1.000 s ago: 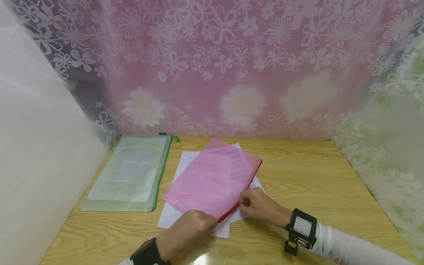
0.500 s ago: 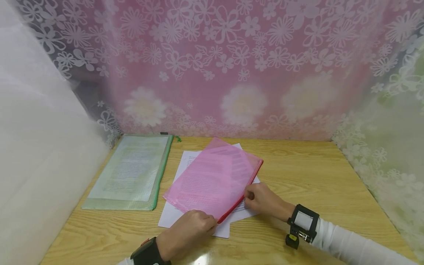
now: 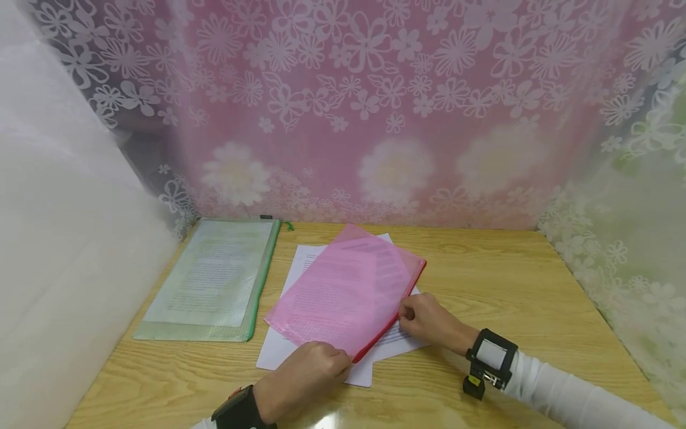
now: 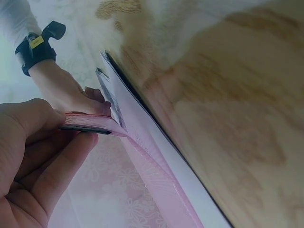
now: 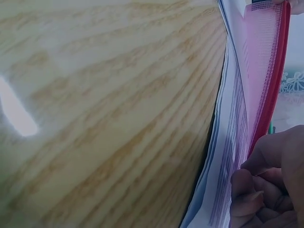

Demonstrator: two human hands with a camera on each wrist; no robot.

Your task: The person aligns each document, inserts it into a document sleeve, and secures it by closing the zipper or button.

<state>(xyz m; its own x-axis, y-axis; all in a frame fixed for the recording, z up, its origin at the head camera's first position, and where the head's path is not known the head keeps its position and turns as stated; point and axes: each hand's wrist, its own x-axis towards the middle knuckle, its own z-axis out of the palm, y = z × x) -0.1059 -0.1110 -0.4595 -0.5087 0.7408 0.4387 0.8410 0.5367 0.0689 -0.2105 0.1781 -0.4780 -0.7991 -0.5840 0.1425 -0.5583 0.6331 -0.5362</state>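
A translucent pink zip pouch (image 3: 334, 298) with a red zip edge (image 5: 273, 102) lies slanted over loose printed papers (image 3: 359, 374). My left hand (image 3: 311, 372) pinches its near corner between thumb and fingers; in the left wrist view a dark tab (image 4: 85, 128) shows at that corner. Partway along the red edge, my right hand (image 3: 429, 322) has its fingers curled and pinches the zip. The zip slider itself is hidden by the fingers. In the right wrist view, the paper edges (image 5: 216, 156) lie beneath the pouch beside the right fingers.
On the left of the wooden table (image 3: 509, 274) lies a green zip pouch (image 3: 209, 280) with a printed sheet inside. A small dark object (image 3: 265, 217) sits at the table's back edge. A flowered pink curtain (image 3: 332, 149) hangs behind, with pale sheeting on both sides.
My right hand has moved along the red zip edge, away from the left hand and toward the far corner. The left hand keeps its pinch on the near corner.
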